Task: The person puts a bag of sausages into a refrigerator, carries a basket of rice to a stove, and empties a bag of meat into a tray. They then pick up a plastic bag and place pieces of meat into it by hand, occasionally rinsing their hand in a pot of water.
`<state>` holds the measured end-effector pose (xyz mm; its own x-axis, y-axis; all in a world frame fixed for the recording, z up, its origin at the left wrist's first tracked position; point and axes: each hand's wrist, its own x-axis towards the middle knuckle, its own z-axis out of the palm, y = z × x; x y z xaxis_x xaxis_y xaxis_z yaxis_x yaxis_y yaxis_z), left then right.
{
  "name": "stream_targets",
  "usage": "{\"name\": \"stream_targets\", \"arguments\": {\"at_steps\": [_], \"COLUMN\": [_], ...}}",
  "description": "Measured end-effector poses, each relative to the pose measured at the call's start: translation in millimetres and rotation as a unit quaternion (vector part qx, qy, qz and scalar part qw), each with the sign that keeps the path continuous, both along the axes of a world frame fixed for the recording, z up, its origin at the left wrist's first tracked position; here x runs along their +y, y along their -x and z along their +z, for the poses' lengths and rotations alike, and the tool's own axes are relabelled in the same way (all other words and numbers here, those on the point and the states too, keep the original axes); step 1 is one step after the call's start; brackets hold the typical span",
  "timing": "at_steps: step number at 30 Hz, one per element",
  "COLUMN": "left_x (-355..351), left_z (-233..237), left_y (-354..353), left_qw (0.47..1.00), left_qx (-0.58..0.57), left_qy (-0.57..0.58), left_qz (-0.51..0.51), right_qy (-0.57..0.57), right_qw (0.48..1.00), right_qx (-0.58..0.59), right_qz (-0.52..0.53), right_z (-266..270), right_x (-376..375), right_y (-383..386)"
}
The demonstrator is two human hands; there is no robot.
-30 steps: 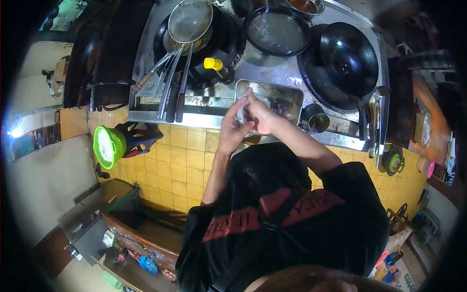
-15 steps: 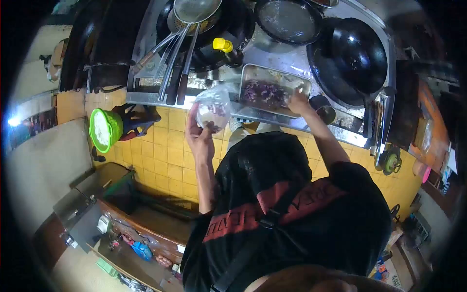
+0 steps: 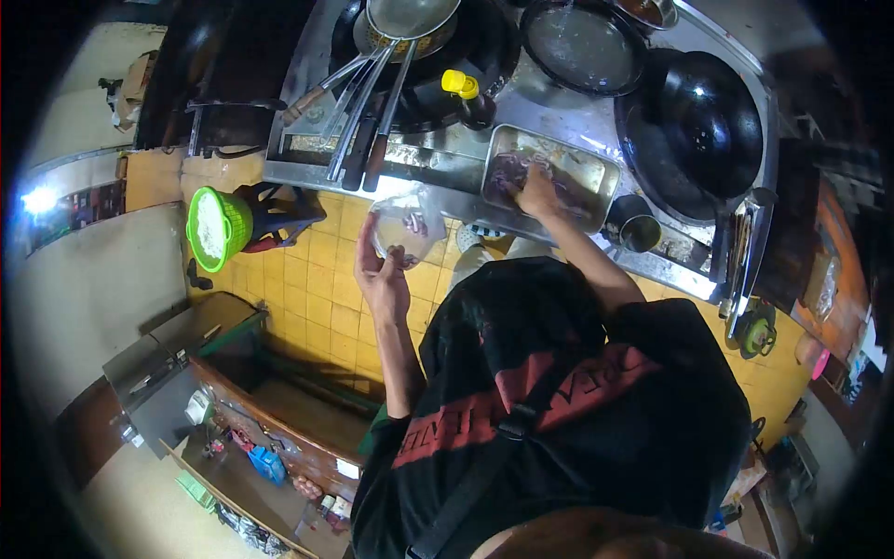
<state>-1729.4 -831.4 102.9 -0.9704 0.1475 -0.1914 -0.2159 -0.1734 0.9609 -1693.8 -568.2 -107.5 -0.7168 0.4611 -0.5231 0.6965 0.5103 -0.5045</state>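
My left hand [image 3: 384, 284] is wrapped around the side of a clear plastic bag [image 3: 421, 244], held up in front of the counter edge. A few pieces of chopped red onion [image 3: 414, 224] show through its thin wall. My right hand [image 3: 538, 196] reaches down into a shallow metal tray [image 3: 596, 177], its fingers bunched in the purple pile of chopped red onion [image 3: 507, 170] at the tray's left part. Its fingertips are partly sunk among the pieces.
A yellow-capped bottle [image 3: 470, 101] stands behind the tray. Strainers with long handles [image 3: 396, 102] lie over a wok at the left. Black woks [image 3: 708, 121] and a dark metal cup [image 3: 635, 225] are at the right. A green basket [image 3: 219, 228] sits off the counter's left end.
My right hand has gone from the tray's right end leftward into the onion pile. The left hand still holds the bag, which now shows fewer onion pieces facing me. The view has shifted slightly.
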Motion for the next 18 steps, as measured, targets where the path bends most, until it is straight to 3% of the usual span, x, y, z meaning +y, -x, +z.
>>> {"name": "stream_targets", "arguments": {"at_steps": [1,5,11,15,18], "left_x": [-1,-5,-3,-2,1], "left_z": [-3,-7,-4,-3,2], "left_y": [0,-2,-3,-1,-1], "left_qw": [1.000,1.000,1.000,0.999,0.999], "left_qx": [-0.006,0.005,-0.018,-0.023,-0.032], "left_qy": [-0.016,-0.028,0.000,0.022,-0.015], "left_qz": [0.005,-0.003,-0.012,0.007,-0.009], "right_qy": [-0.057,-0.071,-0.009,-0.020,-0.115], "right_qw": [0.996,0.989,0.993,0.989,0.963], "right_qx": [0.069,0.108,0.094,0.125,0.187], "right_qz": [0.005,0.069,0.072,0.080,0.153], "right_z": [-4,-11,-6,-63,-63], "right_x": [-7,-22,-23,-22,-13], "right_y": [3,18,36,33,33]}}
